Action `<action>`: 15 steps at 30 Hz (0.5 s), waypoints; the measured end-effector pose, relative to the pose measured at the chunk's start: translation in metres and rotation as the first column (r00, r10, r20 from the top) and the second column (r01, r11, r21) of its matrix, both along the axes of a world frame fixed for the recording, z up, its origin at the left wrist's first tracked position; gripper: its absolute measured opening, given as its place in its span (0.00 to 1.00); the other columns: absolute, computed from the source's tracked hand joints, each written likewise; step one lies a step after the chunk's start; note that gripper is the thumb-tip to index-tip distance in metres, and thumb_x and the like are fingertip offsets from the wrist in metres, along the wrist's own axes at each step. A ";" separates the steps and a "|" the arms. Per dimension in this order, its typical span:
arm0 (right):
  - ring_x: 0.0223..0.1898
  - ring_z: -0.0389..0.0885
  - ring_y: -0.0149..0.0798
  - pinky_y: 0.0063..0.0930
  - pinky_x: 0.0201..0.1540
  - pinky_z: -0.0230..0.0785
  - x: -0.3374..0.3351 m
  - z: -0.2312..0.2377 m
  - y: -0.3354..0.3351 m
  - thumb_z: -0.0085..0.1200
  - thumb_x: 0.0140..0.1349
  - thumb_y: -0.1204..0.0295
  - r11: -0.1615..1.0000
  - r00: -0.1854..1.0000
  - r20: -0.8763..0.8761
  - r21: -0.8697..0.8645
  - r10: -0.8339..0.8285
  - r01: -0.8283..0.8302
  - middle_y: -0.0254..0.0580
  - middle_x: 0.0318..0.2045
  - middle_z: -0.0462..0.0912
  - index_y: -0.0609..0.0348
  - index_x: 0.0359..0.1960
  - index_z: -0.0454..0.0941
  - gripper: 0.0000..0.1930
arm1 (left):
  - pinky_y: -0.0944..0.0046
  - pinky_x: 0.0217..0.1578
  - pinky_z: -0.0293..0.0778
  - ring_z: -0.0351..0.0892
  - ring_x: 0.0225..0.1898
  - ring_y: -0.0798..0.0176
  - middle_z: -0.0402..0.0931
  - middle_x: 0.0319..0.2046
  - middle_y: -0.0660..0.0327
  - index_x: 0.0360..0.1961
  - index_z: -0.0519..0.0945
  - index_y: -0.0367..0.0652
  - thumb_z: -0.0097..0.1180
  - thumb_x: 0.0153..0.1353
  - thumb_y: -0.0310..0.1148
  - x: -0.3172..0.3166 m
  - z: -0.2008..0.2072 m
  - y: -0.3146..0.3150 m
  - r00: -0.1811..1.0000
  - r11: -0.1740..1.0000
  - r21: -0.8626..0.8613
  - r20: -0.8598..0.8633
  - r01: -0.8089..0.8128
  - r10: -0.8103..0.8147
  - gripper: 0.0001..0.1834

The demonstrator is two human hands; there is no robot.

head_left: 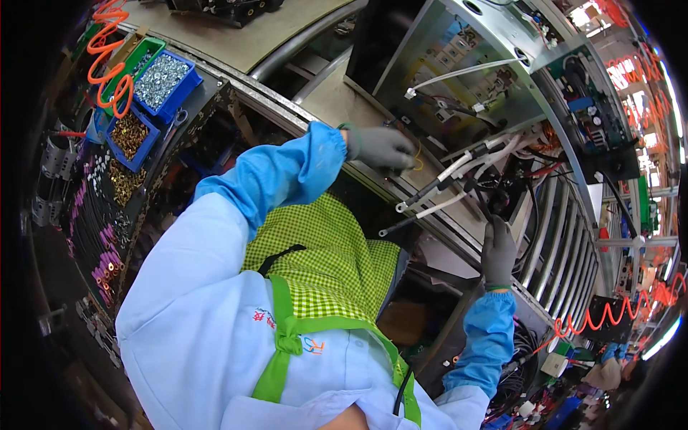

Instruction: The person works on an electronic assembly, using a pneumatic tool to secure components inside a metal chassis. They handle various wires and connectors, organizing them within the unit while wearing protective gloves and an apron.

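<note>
My left hand [381, 148], in a grey glove, is over the bench edge with its fingers curled. A thin yellow loop [418, 159] shows at its fingertips; whether the hand grips it is unclear. My right hand [497, 254], gloved too, is closed at the front edge beside dark cabling, and what it holds is hidden. Between the hands, thick white cables [451, 170] with black sleeves and ring lugs stick out of an open metal cabinet [502, 107]. A white cable [466, 73] with a connector crosses the cabinet's opening.
At the left, a blue bin [188, 84] of silver fasteners stands by a smaller blue bin [153, 137] of brass-coloured ones and a green bin [107, 94]. An orange coiled hose [107, 50] hangs over them. Metal rollers [555, 233] lie right of the cabinet.
</note>
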State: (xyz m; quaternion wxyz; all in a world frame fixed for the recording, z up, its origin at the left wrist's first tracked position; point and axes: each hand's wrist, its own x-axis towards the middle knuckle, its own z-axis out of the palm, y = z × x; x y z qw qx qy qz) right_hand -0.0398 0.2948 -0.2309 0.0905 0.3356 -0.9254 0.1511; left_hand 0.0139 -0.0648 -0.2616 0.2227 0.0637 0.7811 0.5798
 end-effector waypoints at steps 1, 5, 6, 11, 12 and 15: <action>0.40 0.77 0.58 0.44 0.39 0.70 -0.005 -0.004 -0.009 0.45 0.66 0.66 1.000 0.999 -0.042 -0.021 -0.002 0.001 0.56 0.39 0.78 0.59 0.47 0.74 0.13 | 0.59 0.45 0.73 0.79 0.40 0.59 0.79 0.38 0.54 0.51 0.75 0.42 0.51 0.62 0.42 -0.005 0.009 -0.001 0.997 0.998 -0.021 -0.062 -0.056 0.055 0.20; 0.41 0.77 0.59 0.46 0.40 0.69 -0.022 -0.024 -0.027 0.46 0.65 0.67 0.966 0.970 0.074 -0.139 0.230 -0.218 0.57 0.40 0.78 0.61 0.47 0.74 0.14 | 0.54 0.42 0.74 0.79 0.39 0.50 0.78 0.39 0.50 0.52 0.75 0.48 0.51 0.57 0.39 -0.044 -0.016 0.014 0.732 0.874 -0.254 -0.664 -0.414 0.154 0.20; 0.41 0.77 0.59 0.46 0.40 0.69 -0.025 -0.027 -0.028 0.46 0.64 0.67 0.973 0.977 0.055 -0.120 0.205 -0.198 0.57 0.40 0.78 0.61 0.47 0.74 0.14 | 0.53 0.45 0.73 0.78 0.42 0.48 0.77 0.42 0.49 0.55 0.73 0.49 0.51 0.57 0.38 -0.047 -0.004 0.023 0.784 0.834 -0.368 -0.609 -0.411 0.117 0.22; 0.39 0.76 0.60 0.47 0.38 0.68 -0.042 -0.027 -0.039 0.46 0.64 0.69 0.985 0.987 0.073 -0.106 0.141 -0.133 0.58 0.36 0.78 0.58 0.44 0.75 0.11 | 0.53 0.51 0.71 0.74 0.51 0.46 0.70 0.55 0.48 0.65 0.60 0.55 0.50 0.57 0.36 -0.075 -0.005 0.043 0.873 0.685 -0.632 -0.487 -0.363 0.014 0.32; 0.39 0.76 0.60 0.47 0.37 0.67 -0.044 -0.027 -0.043 0.46 0.64 0.69 0.978 0.982 0.077 -0.133 0.172 -0.161 0.58 0.35 0.78 0.58 0.44 0.75 0.11 | 0.53 0.52 0.70 0.72 0.53 0.46 0.68 0.57 0.48 0.66 0.58 0.55 0.49 0.56 0.36 -0.078 -0.010 0.045 0.863 0.705 -0.613 -0.505 -0.356 -0.002 0.34; 0.36 0.76 0.61 0.50 0.35 0.66 -0.052 -0.029 -0.060 0.50 0.59 0.68 0.998 0.995 0.087 -0.024 0.052 -0.050 0.57 0.29 0.78 0.59 0.36 0.73 0.08 | 0.54 0.56 0.67 0.68 0.58 0.47 0.64 0.60 0.48 0.66 0.59 0.55 0.50 0.57 0.38 -0.090 -0.024 0.046 0.832 0.735 -0.575 -0.554 -0.358 -0.029 0.33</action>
